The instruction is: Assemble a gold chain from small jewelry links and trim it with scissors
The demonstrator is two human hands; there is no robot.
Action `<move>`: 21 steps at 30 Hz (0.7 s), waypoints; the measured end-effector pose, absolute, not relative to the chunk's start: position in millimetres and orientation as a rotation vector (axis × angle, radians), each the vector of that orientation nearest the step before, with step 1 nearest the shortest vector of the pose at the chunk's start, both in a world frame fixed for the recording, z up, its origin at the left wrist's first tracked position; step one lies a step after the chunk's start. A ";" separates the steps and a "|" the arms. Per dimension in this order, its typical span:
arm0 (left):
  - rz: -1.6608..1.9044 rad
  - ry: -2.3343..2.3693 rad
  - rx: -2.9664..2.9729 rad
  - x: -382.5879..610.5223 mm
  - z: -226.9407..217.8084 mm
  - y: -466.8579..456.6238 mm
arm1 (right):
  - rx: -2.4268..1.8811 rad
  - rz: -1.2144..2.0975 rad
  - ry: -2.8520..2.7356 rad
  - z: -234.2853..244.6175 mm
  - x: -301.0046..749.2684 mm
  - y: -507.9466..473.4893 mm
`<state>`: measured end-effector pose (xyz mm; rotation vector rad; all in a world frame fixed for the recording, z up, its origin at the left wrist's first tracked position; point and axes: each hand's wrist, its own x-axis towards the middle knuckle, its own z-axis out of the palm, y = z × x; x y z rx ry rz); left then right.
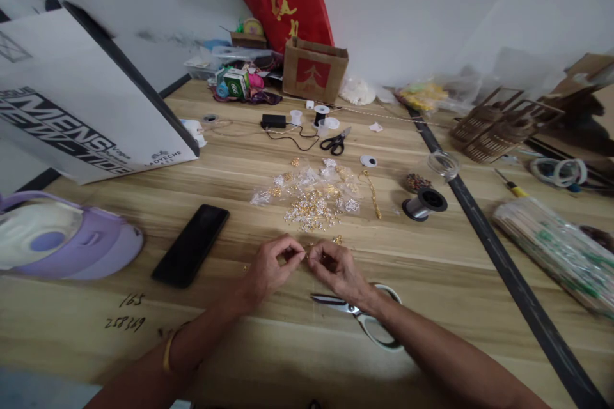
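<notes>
Both hands meet fingertip to fingertip above the wooden table [259, 358]. My left hand [274, 265] is closed in a pinch, and what it grips is too small to name. My right hand [338, 268] pinches at the same spot; a tiny gold-coloured bit shows near its fingertips but cannot be made out. Just beyond them lies a heap of small gold and silver beads [311, 211], with little clear plastic bags [307, 179] behind it. Partly under my right wrist are white-handled scissors [378, 326], their blades pointing left.
A black phone [190, 246] and a lilac visor [100, 243] lie to the left. Beyond the beads are black scissors [334, 142] and a gold chain [372, 195]. Rightward stand a wire spool [425, 203] and a long plastic-wrapped bundle [551, 249]. A large white box [91, 96] stands at left.
</notes>
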<state>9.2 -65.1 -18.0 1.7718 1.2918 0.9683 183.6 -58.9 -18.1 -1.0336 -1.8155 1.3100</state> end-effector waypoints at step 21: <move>0.988 1.289 1.832 11.9 -13.0 -67.1 | -1.029 1.341 -1.781 -19.4 183.5 -57.5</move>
